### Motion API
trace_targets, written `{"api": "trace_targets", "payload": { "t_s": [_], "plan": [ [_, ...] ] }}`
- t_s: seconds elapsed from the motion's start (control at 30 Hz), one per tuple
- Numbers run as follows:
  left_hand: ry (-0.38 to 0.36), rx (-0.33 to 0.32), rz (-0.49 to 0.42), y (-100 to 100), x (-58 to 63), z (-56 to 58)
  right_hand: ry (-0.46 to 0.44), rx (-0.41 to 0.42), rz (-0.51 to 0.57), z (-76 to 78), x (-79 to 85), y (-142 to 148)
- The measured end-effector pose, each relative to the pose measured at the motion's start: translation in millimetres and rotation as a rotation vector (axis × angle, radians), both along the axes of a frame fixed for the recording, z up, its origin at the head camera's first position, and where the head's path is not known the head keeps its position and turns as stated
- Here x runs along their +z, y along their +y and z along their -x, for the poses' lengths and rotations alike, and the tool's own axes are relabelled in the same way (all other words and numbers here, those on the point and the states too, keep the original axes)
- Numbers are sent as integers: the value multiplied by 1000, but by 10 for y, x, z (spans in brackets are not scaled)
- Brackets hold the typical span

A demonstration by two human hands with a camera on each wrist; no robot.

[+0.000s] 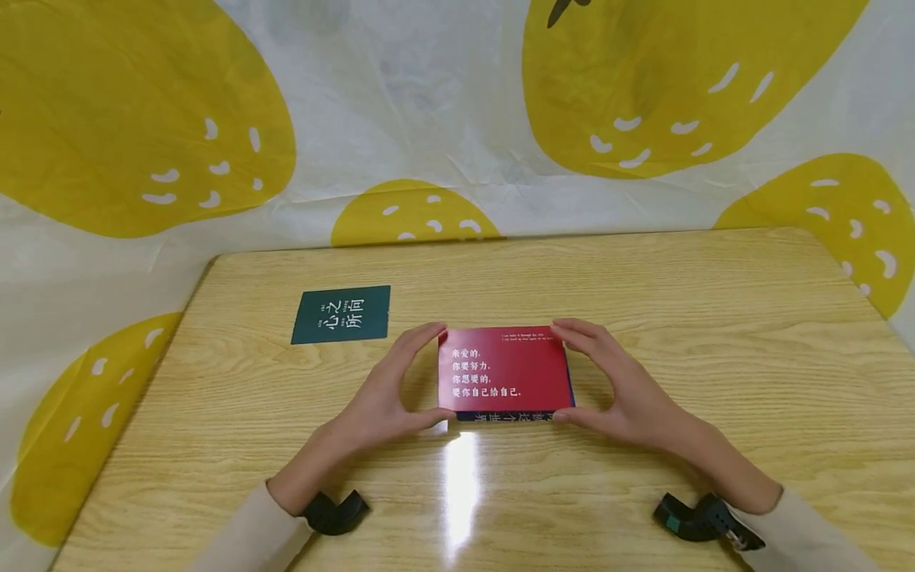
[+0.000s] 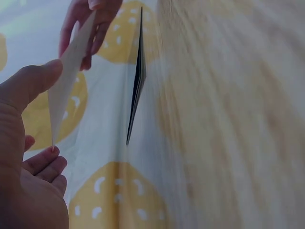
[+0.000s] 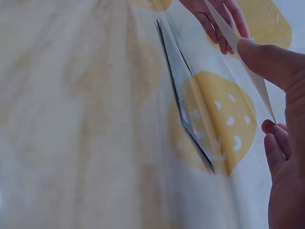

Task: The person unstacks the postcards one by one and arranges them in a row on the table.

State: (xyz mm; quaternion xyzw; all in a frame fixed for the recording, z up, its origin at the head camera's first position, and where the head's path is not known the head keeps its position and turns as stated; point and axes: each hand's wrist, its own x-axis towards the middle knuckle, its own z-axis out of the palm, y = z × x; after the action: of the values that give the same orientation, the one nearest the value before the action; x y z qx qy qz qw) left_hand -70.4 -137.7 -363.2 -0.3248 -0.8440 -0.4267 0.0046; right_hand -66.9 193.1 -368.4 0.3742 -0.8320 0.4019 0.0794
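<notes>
Both hands hold a red card (image 1: 500,369) with white printed characters, flat and lifted over the table. My left hand (image 1: 379,401) grips its left end, thumb at the near corner and fingertips at the far one. At the right end my right hand (image 1: 629,397) grips the card the same way. Below it a dark blue card (image 1: 507,416) with white characters peeks out along the near edge, mostly hidden. The wrist views show the held card's pale underside (image 2: 71,71) apart from thin dark layers (image 3: 183,105) lying on the table.
A dark green card (image 1: 341,315) with white characters lies at the back left of the wooden table (image 1: 679,302). A white cloth (image 1: 429,103) with yellow fruit shapes hangs behind the table. Black bands (image 1: 336,512) sit at both wrists. Light glares on the tabletop in front.
</notes>
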Motion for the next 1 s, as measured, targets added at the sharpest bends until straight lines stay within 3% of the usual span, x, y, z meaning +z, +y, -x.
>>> {"api": "trace_targets", "payload": {
  "t_s": [0.43,0.6,1.0],
  "plan": [
    [114,-15,15,-95,105,200,51,-34,-43,229,76,-91],
    [139,10,55,-148,141,288,49,-22,-25,330,100,-148],
    [78,75,103,-301,248,462,56,30,32,582,184,-324]
  ]
}}
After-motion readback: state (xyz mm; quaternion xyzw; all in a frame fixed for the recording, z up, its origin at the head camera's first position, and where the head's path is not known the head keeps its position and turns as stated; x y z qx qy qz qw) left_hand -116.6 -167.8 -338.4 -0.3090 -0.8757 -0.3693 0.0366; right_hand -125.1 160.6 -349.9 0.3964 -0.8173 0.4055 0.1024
